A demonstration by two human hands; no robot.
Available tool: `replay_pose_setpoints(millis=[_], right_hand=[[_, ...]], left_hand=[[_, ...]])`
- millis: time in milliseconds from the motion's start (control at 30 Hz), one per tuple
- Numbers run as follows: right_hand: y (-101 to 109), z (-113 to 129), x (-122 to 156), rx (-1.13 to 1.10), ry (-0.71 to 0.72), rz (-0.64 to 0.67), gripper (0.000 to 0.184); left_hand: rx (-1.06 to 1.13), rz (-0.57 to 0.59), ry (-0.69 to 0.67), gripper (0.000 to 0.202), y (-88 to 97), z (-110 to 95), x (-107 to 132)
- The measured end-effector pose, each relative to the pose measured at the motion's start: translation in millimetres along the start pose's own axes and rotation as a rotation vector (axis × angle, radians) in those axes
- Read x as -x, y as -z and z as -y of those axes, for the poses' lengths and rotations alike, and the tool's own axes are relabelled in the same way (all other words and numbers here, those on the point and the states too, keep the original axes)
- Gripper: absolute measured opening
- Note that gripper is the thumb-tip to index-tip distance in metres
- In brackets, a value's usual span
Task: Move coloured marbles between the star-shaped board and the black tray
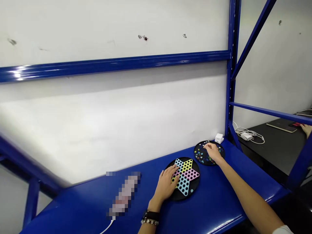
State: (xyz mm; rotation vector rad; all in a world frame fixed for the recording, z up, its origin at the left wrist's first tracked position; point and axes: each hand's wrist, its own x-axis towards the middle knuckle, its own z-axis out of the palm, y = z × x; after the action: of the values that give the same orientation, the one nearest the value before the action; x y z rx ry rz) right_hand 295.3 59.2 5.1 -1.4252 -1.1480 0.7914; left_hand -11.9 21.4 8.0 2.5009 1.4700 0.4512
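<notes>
A round black game board (183, 177) with a pastel star of peg holes lies on the blue shelf (136, 198). My left hand (167, 185) rests flat on the board's left side, fingers stretched out. Behind it to the right stands a round black tray (198, 152) holding several coloured marbles. My right hand (213, 152) reaches into that tray with its fingers curled down among the marbles; what they pinch is hidden.
A small white box (219, 138) sits against the wall behind the tray. Blue rack posts (230, 81) rise at the right. A blurred-out object with a white cable (109, 224) lies at left. Another person's hand (306, 129) is on the black table at right.
</notes>
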Motion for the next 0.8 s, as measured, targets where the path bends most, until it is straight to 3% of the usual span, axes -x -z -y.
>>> replay_pose_setpoints(millis=[167, 267, 500, 800], right_hand=[[-20.5, 1.4, 19.0, 0.636, 0.151, 0.024, 0.017], [-31.0, 0.7, 23.3, 0.811, 0.200, 0.082, 0.026], [-38.9, -5.9, 14.2, 1.027, 0.279, 0.249, 0.034], [-36.5, -7.0, 14.3, 1.081, 0.285, 0.283, 0.032]], left_hand=[[-0.009, -0.002, -0.007, 0.042, -1.1, 1.5, -0.2], [-0.024, -0.020, -0.013, 0.042, -2.0, 2.5, -0.7], [-0.021, -0.008, -0.002, 0.043, -0.2, 0.5, -0.1], [-0.014, -0.007, 0.006, 0.042, -1.0, 1.6, -0.3]])
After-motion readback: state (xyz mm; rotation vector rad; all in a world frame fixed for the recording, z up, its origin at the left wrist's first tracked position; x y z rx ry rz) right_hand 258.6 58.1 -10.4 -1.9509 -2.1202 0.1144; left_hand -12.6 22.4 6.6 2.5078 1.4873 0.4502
